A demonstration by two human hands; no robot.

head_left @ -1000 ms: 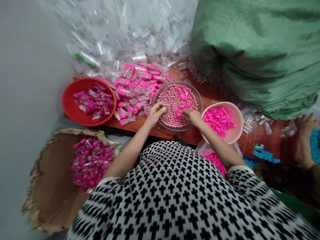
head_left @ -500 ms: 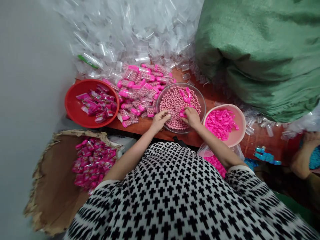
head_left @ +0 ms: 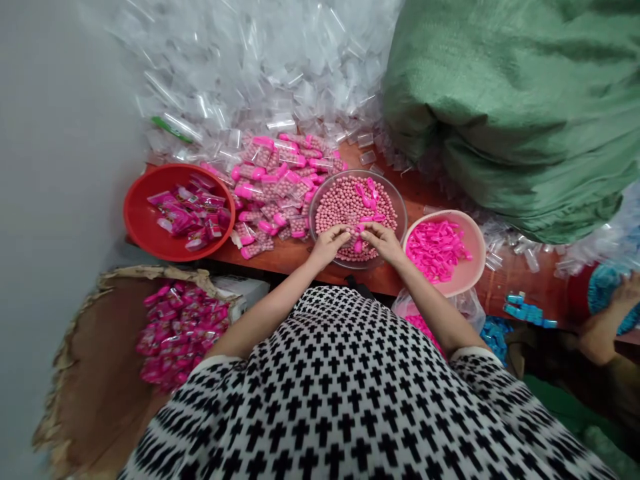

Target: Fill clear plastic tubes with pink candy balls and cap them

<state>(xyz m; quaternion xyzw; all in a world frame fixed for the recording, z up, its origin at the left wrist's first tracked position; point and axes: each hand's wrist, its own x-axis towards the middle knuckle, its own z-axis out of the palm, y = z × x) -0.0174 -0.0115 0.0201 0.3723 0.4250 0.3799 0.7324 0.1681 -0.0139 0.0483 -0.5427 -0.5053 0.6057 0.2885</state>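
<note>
Over a bowl of pink beads, my two hands almost meet. Between the fingertips of my left hand is a clear plastic tube, hard to see against the beads. My right hand pinches a bright pink cap at the tube's end; whether it is seated I cannot tell. A few pink spoon-shaped pieces lie on the beads. To the right, a pale pink bowl holds many pink plastic pieces. Behind the bead bowl on the left are heaped bead-filled tubes with pink caps.
A red basin with pink packets stands left, above a torn cardboard box of similar packets. Loose clear tubes pile at the back. A green sack bulges at right, near another person's hand and blue pieces.
My right hand has come up from the beads with the pink cap and moved left toward my left hand. The camera view has shifted slightly.
</note>
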